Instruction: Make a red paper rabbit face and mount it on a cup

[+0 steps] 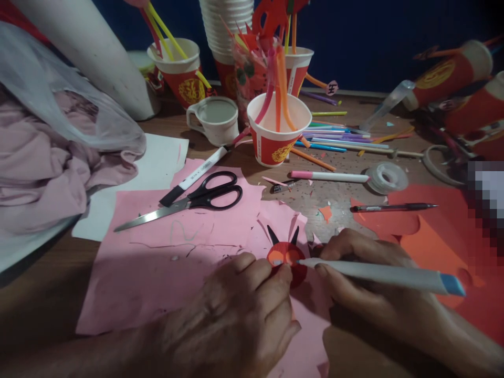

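A small red paper figure [298, 273] with orange eye patches and two black pointed horns lies on pink paper [157, 283]. Pressing on its lower left part, my left hand [240, 310] has its fingers together, their tips on the figure. My right hand [366, 278] is closed around a white marker [378, 274] with a blue end; the marker's tip meets the right orange patch. Black-handled scissors [212, 195] and a black-and-white marker [197, 174] rest on the pink paper, beyond my left hand.
Behind stand a paper cup with straws [271, 144], a white mug [216, 123] and more cups. Tape [386, 177], a pink-capped marker [331, 176] and a black pen [394, 207] lie to the right, near red paper [433, 205]. Cloth in a plastic bag [51, 173] is at left.
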Tool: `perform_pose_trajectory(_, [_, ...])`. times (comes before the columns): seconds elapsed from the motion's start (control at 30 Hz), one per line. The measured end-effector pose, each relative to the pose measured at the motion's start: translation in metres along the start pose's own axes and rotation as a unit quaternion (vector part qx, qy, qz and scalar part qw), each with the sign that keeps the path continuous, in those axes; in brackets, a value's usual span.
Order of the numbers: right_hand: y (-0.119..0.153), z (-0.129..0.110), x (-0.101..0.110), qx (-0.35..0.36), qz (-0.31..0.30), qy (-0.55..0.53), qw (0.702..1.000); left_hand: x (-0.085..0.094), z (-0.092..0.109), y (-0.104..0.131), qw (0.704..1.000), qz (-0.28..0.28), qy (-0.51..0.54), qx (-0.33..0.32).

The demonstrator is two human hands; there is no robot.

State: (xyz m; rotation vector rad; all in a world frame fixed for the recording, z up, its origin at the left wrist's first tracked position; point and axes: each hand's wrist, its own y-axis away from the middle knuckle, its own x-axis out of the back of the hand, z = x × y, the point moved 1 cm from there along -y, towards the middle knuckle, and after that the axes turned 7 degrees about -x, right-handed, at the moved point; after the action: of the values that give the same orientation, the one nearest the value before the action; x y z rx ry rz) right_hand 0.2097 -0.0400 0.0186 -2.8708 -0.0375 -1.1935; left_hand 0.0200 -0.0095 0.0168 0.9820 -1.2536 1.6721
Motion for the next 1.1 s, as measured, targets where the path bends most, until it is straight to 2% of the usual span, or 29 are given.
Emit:
perform_pose_trajectory(0.1, [0.0006,0.0007,0.0007,0.009,0.001,0.005,1.0,-0.003,-0.0012,0.0021,1.0,0.014,-0.012,-0.022])
perform_pose_trajectory(0.2, [0.001,0.0011,0.0,0.003,-0.006,0.004,1.0,-0.0053,-0.002,0.0034,1.0,-0.006,-0.004,-0.017])
perform_pose_trajectory(0.37, [0.0002,0.0003,-0.0011,-0.007,0.001,-0.001,1.0,-0.0043,-0.0013,0.0024,1.0,0.016,-0.001,-0.01])
perform_pose_trajectory(0.7, [0.0013,-0.0023,-0.0019,-0.017,-0.028,-0.001,0.999,-0.0021,-0.0016,0.0011,0.999,-0.018,0.025,-0.012])
perform_pose_trajectory(0.83, [0.0009,-0.003,-0.0015,-0.011,-0.014,0.006,1.0,-0.0011,-0.0018,0.0017,0.999,-0.04,0.033,-0.014])
perform_pose_trajectory(1.1, [-0.0004,-0.0044,-0.0018,-0.009,-0.015,0.002,1.0,-0.0019,-0.0016,0.0013,0.998,-0.031,0.051,-0.014])
